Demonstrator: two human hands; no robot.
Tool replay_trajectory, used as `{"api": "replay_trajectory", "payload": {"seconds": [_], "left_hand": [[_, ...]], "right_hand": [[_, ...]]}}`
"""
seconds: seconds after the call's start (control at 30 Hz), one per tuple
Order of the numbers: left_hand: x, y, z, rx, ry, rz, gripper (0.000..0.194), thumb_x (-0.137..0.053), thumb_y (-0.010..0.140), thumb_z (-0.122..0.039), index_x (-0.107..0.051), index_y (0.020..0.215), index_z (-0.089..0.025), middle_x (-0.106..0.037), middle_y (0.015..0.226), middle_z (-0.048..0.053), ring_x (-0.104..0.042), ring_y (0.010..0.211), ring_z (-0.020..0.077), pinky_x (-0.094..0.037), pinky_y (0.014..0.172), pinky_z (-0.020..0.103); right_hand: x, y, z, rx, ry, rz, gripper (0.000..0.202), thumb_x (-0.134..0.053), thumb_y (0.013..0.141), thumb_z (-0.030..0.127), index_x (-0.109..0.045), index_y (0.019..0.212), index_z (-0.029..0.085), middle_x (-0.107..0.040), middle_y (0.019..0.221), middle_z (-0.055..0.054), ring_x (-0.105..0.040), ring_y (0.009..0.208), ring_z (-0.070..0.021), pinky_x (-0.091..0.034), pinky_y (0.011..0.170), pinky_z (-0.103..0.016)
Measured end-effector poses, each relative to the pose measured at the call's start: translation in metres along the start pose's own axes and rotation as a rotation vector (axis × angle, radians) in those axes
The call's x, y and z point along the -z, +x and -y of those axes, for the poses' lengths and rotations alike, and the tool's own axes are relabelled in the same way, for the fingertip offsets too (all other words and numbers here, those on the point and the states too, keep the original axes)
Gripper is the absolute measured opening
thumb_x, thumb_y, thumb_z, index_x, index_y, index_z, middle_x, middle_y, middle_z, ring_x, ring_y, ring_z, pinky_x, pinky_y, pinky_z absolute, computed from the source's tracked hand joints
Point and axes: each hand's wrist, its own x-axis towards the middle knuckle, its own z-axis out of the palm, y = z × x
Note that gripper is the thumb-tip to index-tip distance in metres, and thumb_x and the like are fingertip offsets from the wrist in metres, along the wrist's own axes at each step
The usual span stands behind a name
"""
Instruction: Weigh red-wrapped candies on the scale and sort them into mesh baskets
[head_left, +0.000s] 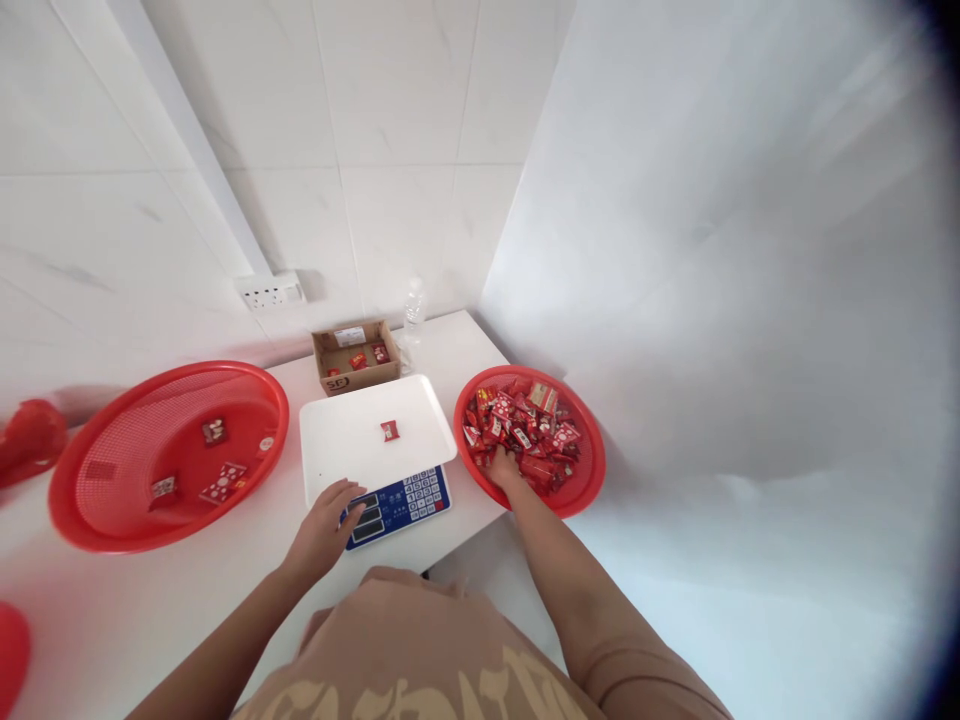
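Among red packets (pixel 525 415), right hand (pixel 503 467), grip unclear; at the scale (pixel 401 508), left hand (pixel 324 522) loosely spread

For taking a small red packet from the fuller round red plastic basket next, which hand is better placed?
Probably the right hand: it is inside that basket, at the small red packets. The left hand is at the white-and-blue electronic scale, farther away.

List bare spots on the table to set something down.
Largest bare white tabletop: between the sparsely filled round red plastic basket and the left arm. Smaller: right of the clear plastic bottle, behind the heaped round red plastic basket. Crowded: that packet heap, right hand in it; brown cardboard box directly behind white-and-blue scale.
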Motion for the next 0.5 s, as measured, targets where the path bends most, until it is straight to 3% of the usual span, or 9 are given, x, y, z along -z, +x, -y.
{"api": "replay_trajectory", "payload": {"seconds": [0.1, 0.27, 0.33, 0.5], "left_hand": [[0.0005, 0.0004, -0.0016, -0.008, 0.0, -0.006, 0.032, -0.044, 0.086, -0.04, -0.066, 0.102, -0.023, -0.066, 0.112, 0.007, -0.055, 0.115, 0.0239, -0.046, 0.098, 0.041], [0.0021, 0.0001, -0.0053, 0.001, -0.024, 0.025, 0.03, -0.045, 0.085, -0.038, -0.066, 0.102, -0.024, -0.066, 0.112, 0.006, -0.056, 0.115, 0.0229, -0.046, 0.098, 0.041], [0.0023, -0.0008, -0.0054, 0.004, -0.028, 0.026, 0.029, -0.045, 0.085, -0.037, -0.066, 0.102, -0.025, -0.066, 0.112, 0.006, -0.056, 0.114, 0.0223, -0.046, 0.098, 0.04], [0.0026, -0.0029, -0.0051, 0.023, -0.019, 0.031, 0.029, -0.045, 0.085, -0.037, -0.066, 0.102, -0.025, -0.066, 0.113, 0.005, -0.057, 0.113, 0.022, -0.048, 0.096, 0.04]], "right_hand": [[0.0021, -0.0064, 0.002, 0.033, -0.019, -0.02, 0.065, -0.063, 0.074, 0.041, -0.043, 0.13, 0.015, -0.041, 0.134, -0.022, -0.045, 0.121, -0.0362, -0.035, 0.097, -0.047], [0.0081, -0.0082, -0.0045, 0.103, 0.01, -0.001, 0.059, -0.066, 0.071, 0.044, -0.051, 0.122, 0.017, -0.054, 0.124, -0.016, -0.053, 0.114, -0.0291, -0.039, 0.093, -0.034], [0.009, -0.0077, -0.0065, 0.107, 0.018, -0.017, 0.063, -0.065, 0.071, 0.046, -0.048, 0.125, 0.017, -0.051, 0.128, -0.017, -0.053, 0.114, -0.0289, -0.04, 0.092, -0.034], [0.0053, -0.0054, -0.0047, 0.039, -0.013, -0.032, 0.085, -0.066, 0.068, 0.048, -0.03, 0.14, 0.018, -0.026, 0.144, -0.022, -0.045, 0.123, -0.0317, -0.037, 0.096, -0.041]]}}
